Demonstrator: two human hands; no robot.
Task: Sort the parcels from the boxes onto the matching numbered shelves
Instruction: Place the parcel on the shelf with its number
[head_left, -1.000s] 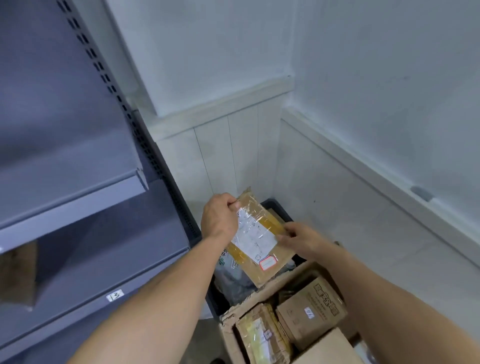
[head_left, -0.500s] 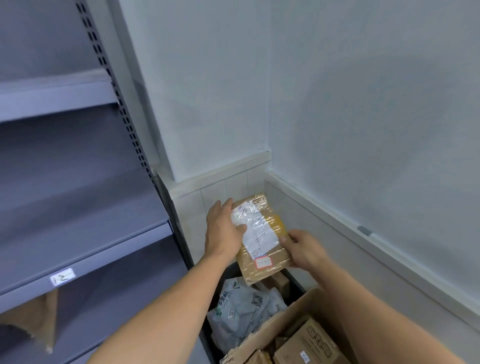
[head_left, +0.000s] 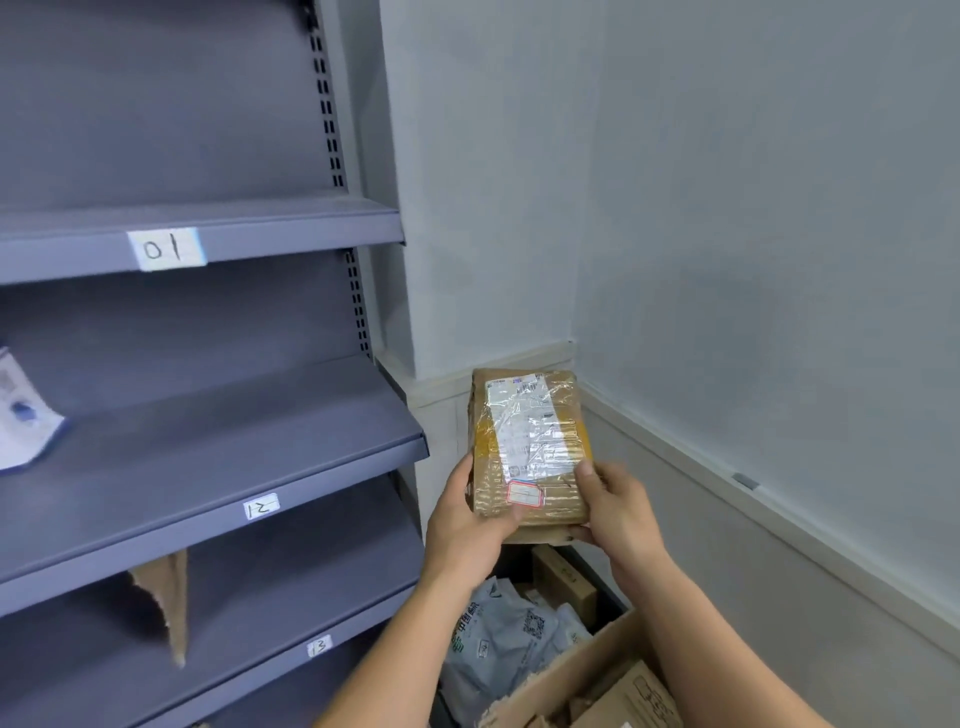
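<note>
Both hands, left hand (head_left: 470, 525) and right hand (head_left: 618, 506), grip a taped brown parcel (head_left: 527, 447) above the boxes (head_left: 566, 675), beside the shelves (head_left: 218, 462) (tagged 01, 12, 13). The step looks like label-reading; next, matching it to a shelf. Its red-edged sticker (head_left: 524, 492) is illegible.

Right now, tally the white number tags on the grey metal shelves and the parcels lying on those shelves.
White handwritten number tags: 3 (01, 12, 13)
White-and-blue plastic mailer on the shelf above tag 12: 1
Brown cardboard parcel below it: 1
Total: 5
</note>
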